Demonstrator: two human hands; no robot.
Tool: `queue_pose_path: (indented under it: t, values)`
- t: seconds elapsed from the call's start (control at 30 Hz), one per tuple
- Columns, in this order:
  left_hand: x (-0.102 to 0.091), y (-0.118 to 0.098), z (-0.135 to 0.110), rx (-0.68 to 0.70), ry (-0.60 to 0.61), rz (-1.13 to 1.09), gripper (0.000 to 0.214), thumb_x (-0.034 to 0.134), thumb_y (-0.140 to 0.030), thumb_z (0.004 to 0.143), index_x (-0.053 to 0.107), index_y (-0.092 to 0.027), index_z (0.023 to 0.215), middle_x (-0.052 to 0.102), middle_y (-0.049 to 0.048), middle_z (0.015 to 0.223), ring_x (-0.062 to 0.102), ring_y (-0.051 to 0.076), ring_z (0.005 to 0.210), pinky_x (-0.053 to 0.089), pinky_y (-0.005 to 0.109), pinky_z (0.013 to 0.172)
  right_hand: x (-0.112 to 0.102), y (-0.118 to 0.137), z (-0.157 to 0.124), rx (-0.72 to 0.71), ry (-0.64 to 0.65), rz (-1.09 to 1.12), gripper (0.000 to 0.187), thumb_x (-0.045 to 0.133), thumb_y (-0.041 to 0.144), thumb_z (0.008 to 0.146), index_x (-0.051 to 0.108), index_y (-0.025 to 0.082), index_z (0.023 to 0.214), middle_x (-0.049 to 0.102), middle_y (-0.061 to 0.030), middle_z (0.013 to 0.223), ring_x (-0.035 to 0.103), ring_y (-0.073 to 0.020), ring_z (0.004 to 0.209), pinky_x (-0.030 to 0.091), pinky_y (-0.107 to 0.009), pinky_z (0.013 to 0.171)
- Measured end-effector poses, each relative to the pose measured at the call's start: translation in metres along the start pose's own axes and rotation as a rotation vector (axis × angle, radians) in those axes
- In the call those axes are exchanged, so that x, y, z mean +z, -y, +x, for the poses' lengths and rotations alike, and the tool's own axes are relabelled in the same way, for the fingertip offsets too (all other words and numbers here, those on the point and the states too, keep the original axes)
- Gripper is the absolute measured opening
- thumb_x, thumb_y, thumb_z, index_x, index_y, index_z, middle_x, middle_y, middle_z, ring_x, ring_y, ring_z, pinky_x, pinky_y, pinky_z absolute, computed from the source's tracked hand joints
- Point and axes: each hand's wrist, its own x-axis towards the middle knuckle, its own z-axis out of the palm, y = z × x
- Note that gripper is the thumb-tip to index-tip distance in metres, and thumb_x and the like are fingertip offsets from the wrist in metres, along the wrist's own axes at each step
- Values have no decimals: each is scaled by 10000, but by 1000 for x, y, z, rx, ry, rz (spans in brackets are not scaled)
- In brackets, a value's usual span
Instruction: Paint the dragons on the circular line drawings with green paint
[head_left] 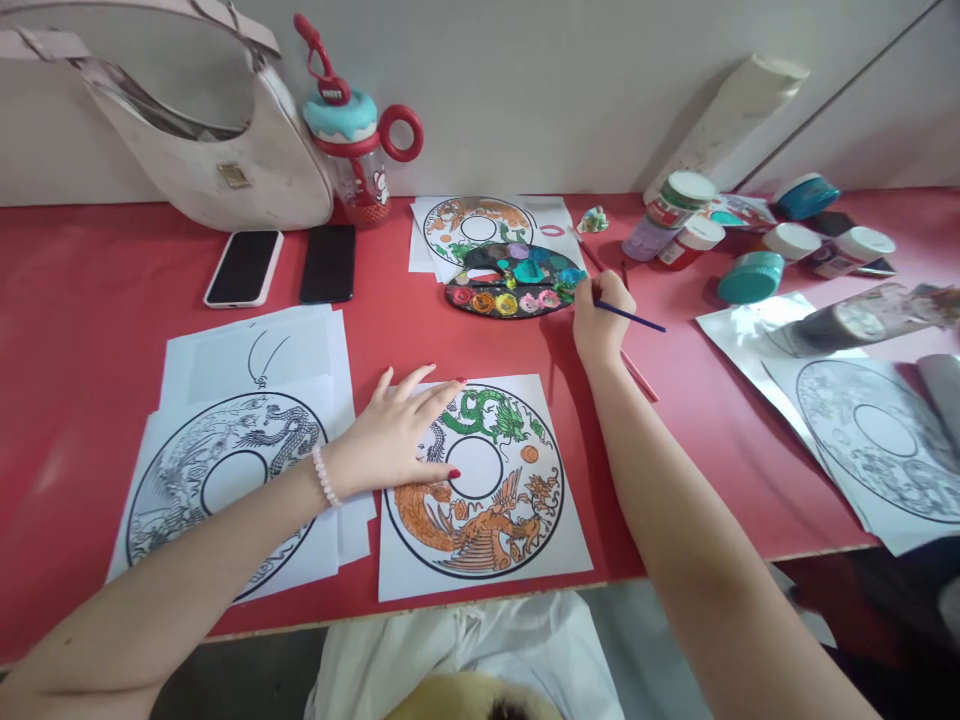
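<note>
My left hand (405,430) lies flat with its fingers spread on a printed sheet (476,585). That sheet carries a ring design with a green dragon (495,415) and an orange phoenix (495,530); part of the ring's left side is hidden under the hand. Between the fingers of my right hand (604,310) is a paintbrush (634,317) with a dark blue handle. Its tip is at the right edge of a black paint palette (487,305), whose wells hold several colours. Behind the palette, another ring picture (457,220) shows orange and green areas.
Uncoloured ring sheets (169,480) lie at left, below two phones (244,268). A white handbag (217,180) and a cup with a red straw (356,150) stand by the wall. Several paint jars (750,277) cluster at right. A person's sleeve (877,315) and another sheet (862,420) are at far right.
</note>
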Motion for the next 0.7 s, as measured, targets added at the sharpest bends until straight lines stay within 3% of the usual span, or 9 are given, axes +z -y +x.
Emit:
queue_pose_path:
  t: [0.23,0.33,0.47,0.6,0.7]
  values:
    - [1,1,-1,2,-18,2,977,586,-681,768,125,-212,1492,354,133,1484,142,332,1423,79,593,1132,-2,2,-2,15,-60,35,372,532,336,861,323,227,573,344,44,539,391,-115,552,330,-292,574]
    - [1,1,-1,-3,-4,7,987,593,-677,766,121,-204,1493,340,136,1491,134,340,1423,98,621,1117,-6,7,-9,78,-79,184,365,440,454,898,415,221,618,418,28,546,452,-122,531,370,-299,553]
    - [-1,-1,-1,-17,8,14,978,611,-668,757,149,-207,1486,308,137,1507,136,347,1424,115,634,1111,-29,16,-36,246,41,455,468,366,550,901,541,205,639,498,4,523,481,-113,477,382,-281,499]
    - [-2,-1,0,-27,15,9,970,626,-654,755,163,-210,1482,337,142,1491,132,339,1427,113,628,1114,-72,22,-79,289,302,497,324,621,438,796,551,206,580,518,21,503,462,-103,476,353,-259,486]
    - [-2,-1,0,-14,8,9,980,619,-662,755,160,-193,1483,344,151,1486,139,341,1423,116,638,1106,-101,28,-106,326,456,467,331,649,363,775,494,203,530,471,37,459,401,-92,442,314,-251,457]
